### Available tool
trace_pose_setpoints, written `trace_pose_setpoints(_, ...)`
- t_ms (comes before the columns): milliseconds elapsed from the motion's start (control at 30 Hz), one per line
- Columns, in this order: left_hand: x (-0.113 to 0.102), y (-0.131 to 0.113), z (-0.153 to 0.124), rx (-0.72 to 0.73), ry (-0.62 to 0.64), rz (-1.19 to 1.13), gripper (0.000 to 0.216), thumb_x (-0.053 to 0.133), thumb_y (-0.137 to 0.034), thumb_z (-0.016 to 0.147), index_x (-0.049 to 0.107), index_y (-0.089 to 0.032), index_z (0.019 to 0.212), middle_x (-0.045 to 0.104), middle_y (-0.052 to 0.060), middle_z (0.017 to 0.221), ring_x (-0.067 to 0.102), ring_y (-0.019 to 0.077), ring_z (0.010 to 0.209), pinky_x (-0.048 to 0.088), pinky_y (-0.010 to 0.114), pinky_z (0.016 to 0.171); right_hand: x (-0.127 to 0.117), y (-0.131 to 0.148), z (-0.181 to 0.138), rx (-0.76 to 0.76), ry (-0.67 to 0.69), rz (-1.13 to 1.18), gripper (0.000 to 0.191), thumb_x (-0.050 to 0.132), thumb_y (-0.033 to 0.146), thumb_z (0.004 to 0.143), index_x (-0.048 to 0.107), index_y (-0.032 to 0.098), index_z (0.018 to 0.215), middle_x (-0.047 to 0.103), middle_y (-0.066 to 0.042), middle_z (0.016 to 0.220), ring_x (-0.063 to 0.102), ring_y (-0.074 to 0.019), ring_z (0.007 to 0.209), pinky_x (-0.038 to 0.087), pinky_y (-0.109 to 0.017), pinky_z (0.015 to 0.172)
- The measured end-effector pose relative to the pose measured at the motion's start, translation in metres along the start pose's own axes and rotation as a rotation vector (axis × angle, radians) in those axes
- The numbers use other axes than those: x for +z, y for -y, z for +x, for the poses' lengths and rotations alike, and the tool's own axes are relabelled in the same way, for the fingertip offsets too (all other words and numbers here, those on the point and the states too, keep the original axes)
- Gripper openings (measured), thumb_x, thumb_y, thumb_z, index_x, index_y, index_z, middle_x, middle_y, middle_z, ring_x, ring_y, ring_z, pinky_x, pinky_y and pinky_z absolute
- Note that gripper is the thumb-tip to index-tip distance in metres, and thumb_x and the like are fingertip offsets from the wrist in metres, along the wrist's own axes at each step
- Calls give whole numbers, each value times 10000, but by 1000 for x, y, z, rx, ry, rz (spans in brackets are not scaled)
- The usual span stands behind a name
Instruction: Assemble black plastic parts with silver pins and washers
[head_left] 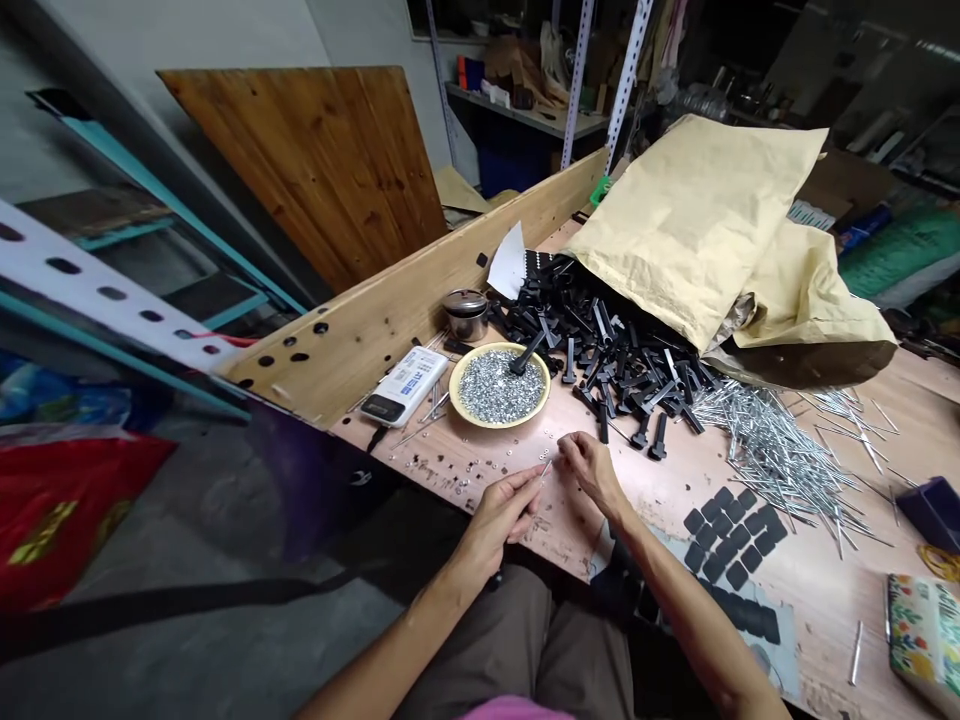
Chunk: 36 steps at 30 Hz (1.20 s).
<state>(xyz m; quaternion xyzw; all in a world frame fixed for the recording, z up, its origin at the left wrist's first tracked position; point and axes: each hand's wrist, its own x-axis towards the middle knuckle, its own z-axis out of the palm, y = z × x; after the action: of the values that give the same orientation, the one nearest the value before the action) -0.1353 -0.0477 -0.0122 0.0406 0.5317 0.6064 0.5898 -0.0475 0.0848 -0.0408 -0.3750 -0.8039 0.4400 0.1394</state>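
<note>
left hand (501, 512) and right hand (592, 465) both pinch one thin pin (546, 468); i judge it light, stiff, slippery: grip mid-shank.

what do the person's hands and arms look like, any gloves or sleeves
Both the left hand and the right hand are bare: no gloves, no rings or watch visible. The forearms are uncovered too, with no sleeve in view. Grey-brown trousers show below.
</note>
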Motion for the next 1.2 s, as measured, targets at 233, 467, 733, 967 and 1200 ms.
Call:
trace_pose_setpoints(233,21,6,-6,31,120,74,571,766,-450,567,684,-119,1025,420,-87,507,218,-13,340,62,188,366,-24,13,-45,94,-29,583,372,630,537,732,618,166,727,636,-18,641,587,-136,612,466,-248,559)
trace_pose_setpoints(467,30,12,-18,-7,181,105,551,765,-405,589,668,-136,1061,430,-89,508,217,-14,343,70,170,362,-40,15,-70,120,-23,690,366,706,523,665,660,166,731,671,-20,679,600,-127,615,502,-269,630)
trace_pose_setpoints(733,37,10,-35,24,283,277,480,749,-366,625,695,-130,1040,345,-98,472,194,4,374,76,171,370,-64,7,-95,27,48,602,338,726,489,668,700,167,766,654,-9,670,592,-122,635,480,-253,636)
trace_pose_setpoints(967,42,7,-44,47,374,427,357,748,-350,619,739,-145,910,325,-94,427,222,26,379,96,178,370,-77,5,-124,-394,-70,59,327,503,451,884,693,187,844,681,-80,824,631,-162,751,511,-280,676)
trace_pose_setpoints(1200,49,16,-46,-60,450,347,554,779,-481,548,713,-126,969,379,-90,458,150,-7,369,71,164,374,-80,7,-142,-461,-238,-69,313,461,417,916,676,198,851,682,-59,783,641,-143,706,509,-244,649)
